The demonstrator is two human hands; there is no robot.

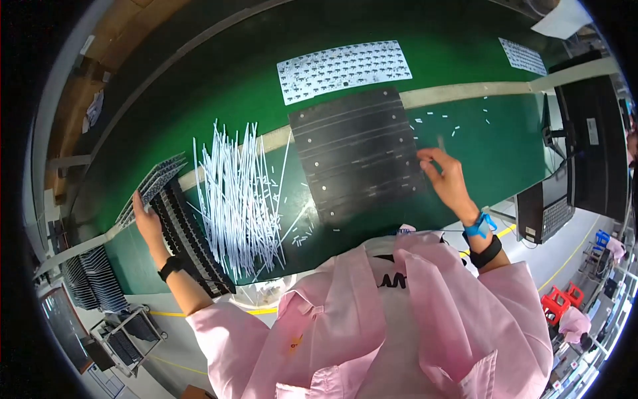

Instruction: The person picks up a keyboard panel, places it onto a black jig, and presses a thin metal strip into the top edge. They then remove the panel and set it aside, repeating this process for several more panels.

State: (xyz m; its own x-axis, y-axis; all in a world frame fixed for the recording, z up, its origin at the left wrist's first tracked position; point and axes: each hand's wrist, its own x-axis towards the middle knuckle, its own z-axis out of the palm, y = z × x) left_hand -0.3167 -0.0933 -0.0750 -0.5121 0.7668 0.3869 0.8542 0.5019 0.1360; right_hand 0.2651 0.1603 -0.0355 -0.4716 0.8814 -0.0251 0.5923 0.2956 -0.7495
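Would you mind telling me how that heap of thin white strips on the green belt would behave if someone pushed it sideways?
The white strips look thin and light, so they would probably slide and scatter rather than move together. They lie loosely crossed, so some might snag and drag neighbours. Being so long and slender, they likely bend when lifted by one end.

Even, bright light from overhead falls on my table (199, 66), with soft shadows. Fisheye bends straight edges toward the dark rim. My right fingers (430, 159) look slightly blurred.
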